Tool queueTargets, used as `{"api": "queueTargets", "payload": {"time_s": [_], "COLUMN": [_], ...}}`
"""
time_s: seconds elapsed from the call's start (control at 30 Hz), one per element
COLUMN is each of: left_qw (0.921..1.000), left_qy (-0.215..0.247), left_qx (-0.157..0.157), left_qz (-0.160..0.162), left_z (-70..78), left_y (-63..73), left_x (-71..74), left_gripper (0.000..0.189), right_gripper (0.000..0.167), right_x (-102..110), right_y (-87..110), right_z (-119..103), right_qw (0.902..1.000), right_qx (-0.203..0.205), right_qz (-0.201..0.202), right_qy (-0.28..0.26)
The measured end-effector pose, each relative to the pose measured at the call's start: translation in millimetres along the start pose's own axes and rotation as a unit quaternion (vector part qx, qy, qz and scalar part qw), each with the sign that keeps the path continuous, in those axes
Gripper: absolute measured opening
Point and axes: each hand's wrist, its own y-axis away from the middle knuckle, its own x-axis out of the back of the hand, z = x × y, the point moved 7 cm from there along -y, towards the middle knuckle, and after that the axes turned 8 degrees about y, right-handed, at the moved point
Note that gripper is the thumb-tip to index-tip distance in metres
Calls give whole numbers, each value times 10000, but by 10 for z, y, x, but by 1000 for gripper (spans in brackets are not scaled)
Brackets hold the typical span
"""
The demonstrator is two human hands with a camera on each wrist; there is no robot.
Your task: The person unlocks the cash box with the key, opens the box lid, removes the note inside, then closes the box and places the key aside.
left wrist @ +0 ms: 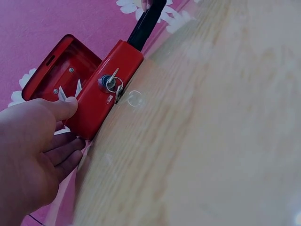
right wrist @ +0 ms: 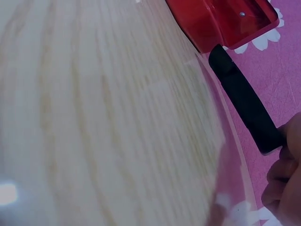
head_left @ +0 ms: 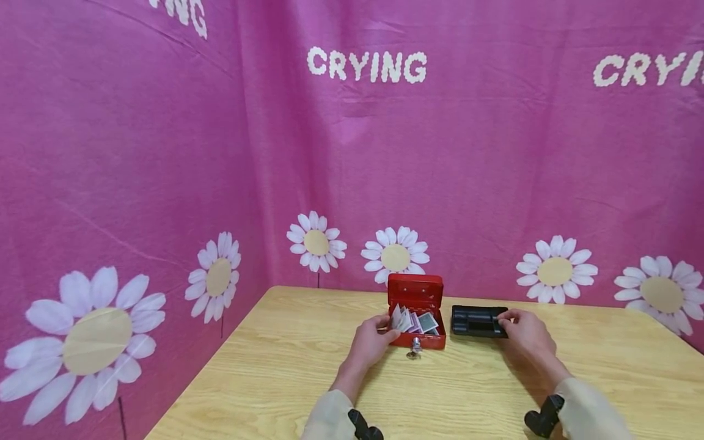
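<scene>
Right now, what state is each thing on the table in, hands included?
Box: open
Lid: raised
Key: in the lock
Papers: in the box, some sticking up
Tray: outside the box, held
Left hand: touching the box's left side
Right hand: pinching the tray's right end

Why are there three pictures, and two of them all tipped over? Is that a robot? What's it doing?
There's no robot here: these are a person's own bare hands. The big picture comes from a camera worn on the head, looking forward and down. The other two come from cameras on the left and right wrists, so they look tilted. On the table stands a red box with its lid up, paper slips inside and a key at its lock. The left hand touches the box's left end. The right hand pinches the right end of a black tray beside the box. Behind hangs pink cloth with flowers.
</scene>
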Motion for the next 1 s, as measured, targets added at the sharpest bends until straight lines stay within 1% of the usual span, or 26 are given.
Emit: {"api": "queueTargets", "payload": {"time_s": [0.07,0.33,0.57,0.73,0.87,1.0], "left_qw": [10000,10000,10000,9999,9999,9999], "left_qy": [32,16,8,-21,-31,-35], "left_qx": [-47,-23,21,104,116,131], "left_qz": [-17,-11,-33,20,4,12], "left_z": [14,25,24,7,-1,-15], "left_y": [7,30,23,16,12,9], "left_x": [10,34,9,2,3,8], "left_gripper": [47,48,47,47,48,48], "right_gripper": [32,31,32,31,32,32], "right_x": [-5,-61,-112,-145,-158,-162], "right_y": [-16,-69,-107,-119,-120,-134], "right_z": [-4,-59,-55,-61,-66,-90], "right_qw": [10000,9998,9998,9995,9994,9992], "right_qx": [24,175,-17,2,-69,-51], "right_qz": [-27,-88,-153,-92,-148,-232], "right_qy": [-18,5,133,299,302,316]}}
